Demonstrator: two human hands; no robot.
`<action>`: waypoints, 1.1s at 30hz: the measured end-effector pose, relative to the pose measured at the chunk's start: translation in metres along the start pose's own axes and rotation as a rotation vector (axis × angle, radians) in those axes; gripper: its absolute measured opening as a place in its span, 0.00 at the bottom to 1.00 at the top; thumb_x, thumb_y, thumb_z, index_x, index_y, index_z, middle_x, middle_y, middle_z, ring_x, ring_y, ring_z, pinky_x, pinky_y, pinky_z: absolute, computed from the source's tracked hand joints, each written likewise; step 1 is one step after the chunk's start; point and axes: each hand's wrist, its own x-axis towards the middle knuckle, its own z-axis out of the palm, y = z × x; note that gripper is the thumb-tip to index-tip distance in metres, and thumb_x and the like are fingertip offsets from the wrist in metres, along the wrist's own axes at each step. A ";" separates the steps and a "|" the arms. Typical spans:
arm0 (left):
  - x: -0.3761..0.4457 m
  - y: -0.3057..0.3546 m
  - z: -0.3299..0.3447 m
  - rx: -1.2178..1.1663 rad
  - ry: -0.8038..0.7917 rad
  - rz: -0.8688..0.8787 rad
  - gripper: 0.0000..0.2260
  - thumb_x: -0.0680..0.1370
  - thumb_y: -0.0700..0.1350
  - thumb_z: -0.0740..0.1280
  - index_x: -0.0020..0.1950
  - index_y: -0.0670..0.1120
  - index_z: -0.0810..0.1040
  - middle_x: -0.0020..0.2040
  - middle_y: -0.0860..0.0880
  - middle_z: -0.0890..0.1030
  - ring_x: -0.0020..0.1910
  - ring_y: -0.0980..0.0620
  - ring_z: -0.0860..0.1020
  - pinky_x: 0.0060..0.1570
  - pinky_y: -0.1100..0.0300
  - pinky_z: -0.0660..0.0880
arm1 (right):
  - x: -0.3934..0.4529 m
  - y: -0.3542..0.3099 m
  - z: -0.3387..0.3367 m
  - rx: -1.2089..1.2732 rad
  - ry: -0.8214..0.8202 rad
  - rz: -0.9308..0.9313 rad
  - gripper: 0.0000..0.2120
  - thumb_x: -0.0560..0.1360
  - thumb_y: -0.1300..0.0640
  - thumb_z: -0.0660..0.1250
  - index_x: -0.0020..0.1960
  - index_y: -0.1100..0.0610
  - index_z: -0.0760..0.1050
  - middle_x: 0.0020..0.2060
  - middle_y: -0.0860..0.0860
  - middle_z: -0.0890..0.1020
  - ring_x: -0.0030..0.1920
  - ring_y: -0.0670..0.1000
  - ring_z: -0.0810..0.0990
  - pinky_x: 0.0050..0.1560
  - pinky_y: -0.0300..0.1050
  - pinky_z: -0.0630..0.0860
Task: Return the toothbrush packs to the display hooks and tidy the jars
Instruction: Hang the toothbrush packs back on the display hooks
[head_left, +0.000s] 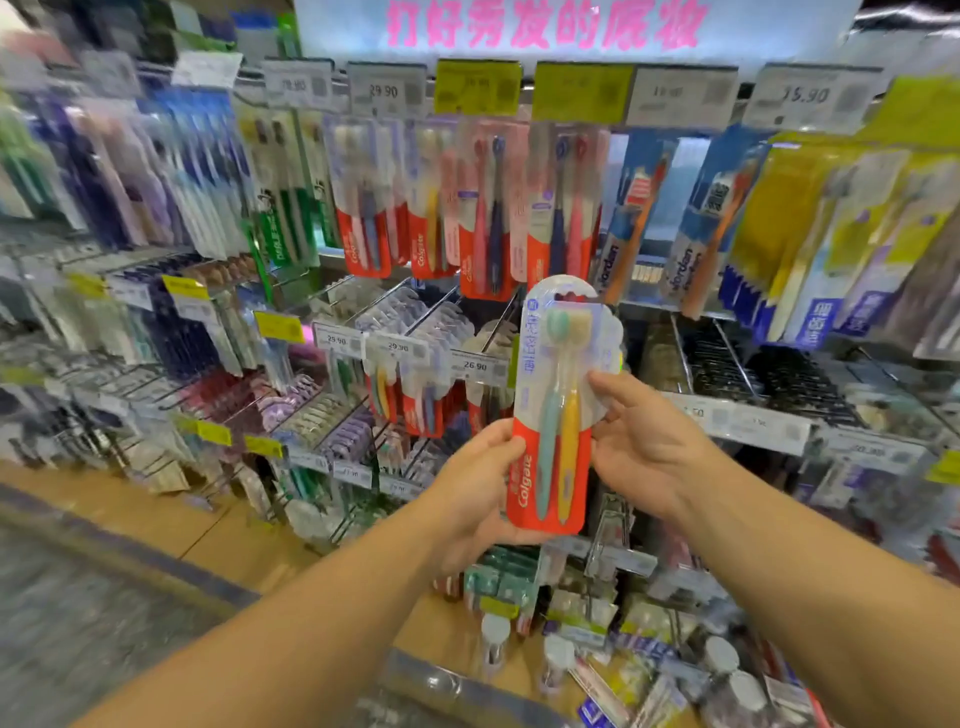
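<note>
- We face a tall display rack hung with carded toothbrush packs in several tiers, price tags clipped along the hook ends; much of it is blurred, the left side worst.
- The upper tier straight ahead carries red-based twin packs, hanging full and close together. We judge that row stocked already, though nothing here shows which of those packs were ever off their hooks.
- Our two forearms reach up into the middle of the view, holding one toothbrush pack upright in front of the lower hooks. It is on no hook yet.
- Our left hand grips the pack's red lower part, thumb across the front edge and fingers curled behind.
- Our right hand pinches the right edge of the clear blister, thumb on the front, the other fingers folded behind it.
- The jars stand low on the shelf below, white-lidded, mixed in with loose small packets. They look untouched, so the tidying is all ahead of us.
- The pack's hang slot sits at its top edge, clear of any hook: this pack is still to be hung.
</note>
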 end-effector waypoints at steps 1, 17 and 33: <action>0.002 -0.005 -0.002 0.008 0.008 -0.005 0.12 0.87 0.48 0.58 0.64 0.49 0.79 0.54 0.46 0.87 0.53 0.42 0.85 0.50 0.38 0.83 | 0.003 0.007 -0.003 -0.006 0.017 -0.008 0.04 0.82 0.60 0.64 0.56 0.59 0.75 0.41 0.56 0.84 0.43 0.56 0.83 0.49 0.55 0.81; -0.002 -0.158 -0.042 -0.025 0.140 -0.150 0.09 0.85 0.41 0.60 0.56 0.49 0.80 0.53 0.43 0.86 0.54 0.40 0.85 0.57 0.31 0.78 | 0.006 0.147 -0.077 -0.175 0.042 0.147 0.04 0.81 0.62 0.65 0.53 0.62 0.77 0.42 0.60 0.83 0.37 0.54 0.84 0.44 0.51 0.80; -0.027 -0.189 -0.087 -0.138 0.171 -0.113 0.13 0.87 0.43 0.57 0.60 0.50 0.82 0.53 0.45 0.87 0.51 0.45 0.87 0.57 0.35 0.80 | -0.003 0.188 -0.065 0.013 -0.021 0.270 0.21 0.80 0.53 0.53 0.56 0.64 0.80 0.50 0.60 0.86 0.52 0.60 0.83 0.62 0.57 0.77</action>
